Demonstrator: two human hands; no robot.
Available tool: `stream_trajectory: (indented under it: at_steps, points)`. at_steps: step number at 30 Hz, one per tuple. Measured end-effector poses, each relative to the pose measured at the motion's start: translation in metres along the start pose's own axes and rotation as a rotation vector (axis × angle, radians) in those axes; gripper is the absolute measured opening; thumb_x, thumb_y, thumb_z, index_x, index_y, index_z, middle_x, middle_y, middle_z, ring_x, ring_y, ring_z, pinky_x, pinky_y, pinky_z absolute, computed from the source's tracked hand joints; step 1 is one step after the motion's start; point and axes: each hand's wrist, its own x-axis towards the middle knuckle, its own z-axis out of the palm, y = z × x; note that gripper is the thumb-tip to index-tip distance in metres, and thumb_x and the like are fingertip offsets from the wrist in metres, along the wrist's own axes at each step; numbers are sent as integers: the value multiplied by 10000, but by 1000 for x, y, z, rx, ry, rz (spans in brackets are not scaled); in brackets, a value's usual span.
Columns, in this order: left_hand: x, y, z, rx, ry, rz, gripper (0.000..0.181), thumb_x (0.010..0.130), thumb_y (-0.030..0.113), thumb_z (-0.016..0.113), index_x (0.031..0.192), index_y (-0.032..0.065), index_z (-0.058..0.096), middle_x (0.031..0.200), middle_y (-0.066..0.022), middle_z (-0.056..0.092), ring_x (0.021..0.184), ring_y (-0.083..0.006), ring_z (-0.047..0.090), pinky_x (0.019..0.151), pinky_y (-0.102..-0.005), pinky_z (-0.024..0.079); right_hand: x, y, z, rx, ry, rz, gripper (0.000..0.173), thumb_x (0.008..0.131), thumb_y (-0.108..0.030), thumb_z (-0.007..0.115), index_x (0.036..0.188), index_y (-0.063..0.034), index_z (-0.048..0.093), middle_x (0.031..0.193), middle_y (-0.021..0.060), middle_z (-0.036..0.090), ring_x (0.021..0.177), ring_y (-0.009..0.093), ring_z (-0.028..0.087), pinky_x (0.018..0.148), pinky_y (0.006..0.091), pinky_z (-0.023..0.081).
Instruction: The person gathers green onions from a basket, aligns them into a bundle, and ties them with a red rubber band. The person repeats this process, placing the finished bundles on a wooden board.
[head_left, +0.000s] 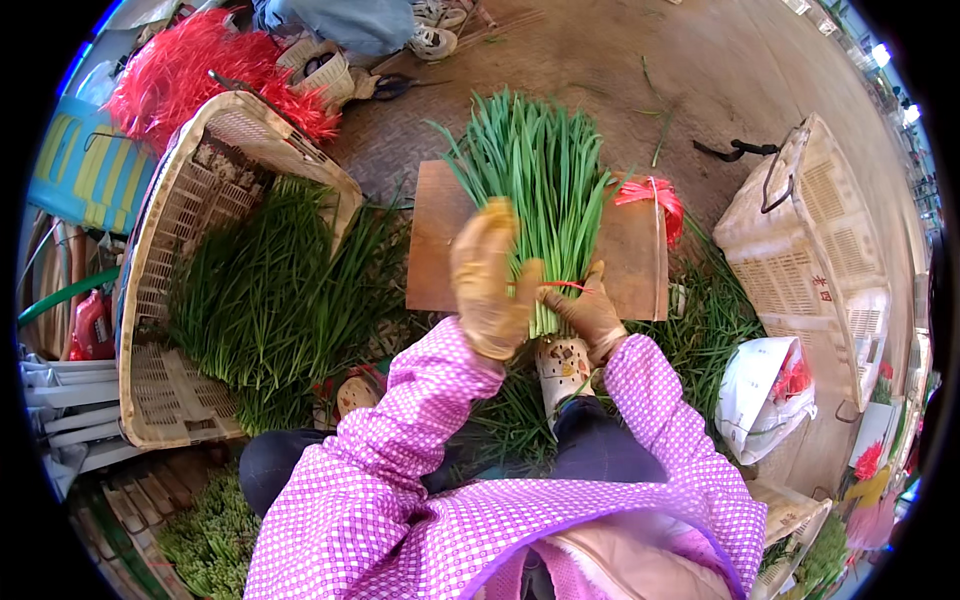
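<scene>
A tied bundle of garlic chives (551, 180) lies on a brown board (435, 247), leaves pointing away from me and cut stems towards me. A thin red tie (564, 284) runs around its lower stems. My right hand (592, 315), in a yellowish glove, grips the stem end from the right, its thumb across the front by the tie. Blurred by motion, my gloved left hand (487, 281) is at the bundle's left side, fingers straight and thumb spread; whether it presses the leaves cannot be told. Red plastic strips (656, 201) hang over the board's right edge.
A plastic crate (161, 375) at left holds loose chives (277, 300). Another crate (795, 255) and a white bag (750, 401) stand at right. Red strips (195, 75), scissors (394, 86) and a person's shoe (433, 43) are beyond. Loose chives (697, 315) lie beside the board.
</scene>
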Motion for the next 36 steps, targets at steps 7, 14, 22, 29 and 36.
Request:
stream_trajectory:
  at_steps: [7,14,22,29,36]
  points:
    - [-100,-9,35,-640,-20,-1114,876,903,541,454,1430,-50,80,1483,-223,120,1380,-313,109,1122,-389,109,1,-23,40,660,28,-36,1069,701,-160,798,1428,27,37,1186,176,517,1002,247,555,876,324,463]
    - [-98,1,42,-644,-125,-1186,877,882,467,544,1413,-83,113,1440,-267,229,1355,-342,207,1119,-381,153,-8,-30,27,842,-11,-49,766,736,-126,785,1346,-79,324,1093,115,564,944,194,567,815,336,485]
    - [-37,-95,6,-1066,-104,-1503,600,785,406,700,1190,4,514,1116,-129,615,1036,-231,572,971,-349,411,24,-74,-17,708,-109,202,872,684,-410,810,1314,-4,365,1183,122,559,1043,251,561,898,365,463]
    - [-15,-105,37,-759,-333,-1325,852,674,448,801,1300,0,435,1235,-128,543,1082,-279,544,967,-370,425,57,-66,-4,1012,-311,121,627,704,-150,797,1237,-21,492,1073,106,628,950,246,625,821,371,544]
    - [9,-50,13,-1426,-412,-991,853,648,198,839,1351,54,378,1219,-58,546,1104,-192,531,961,-344,429,-1,-62,-18,1074,-217,-222,440,706,-90,791,1105,-53,610,997,49,662,875,174,640,728,319,547]
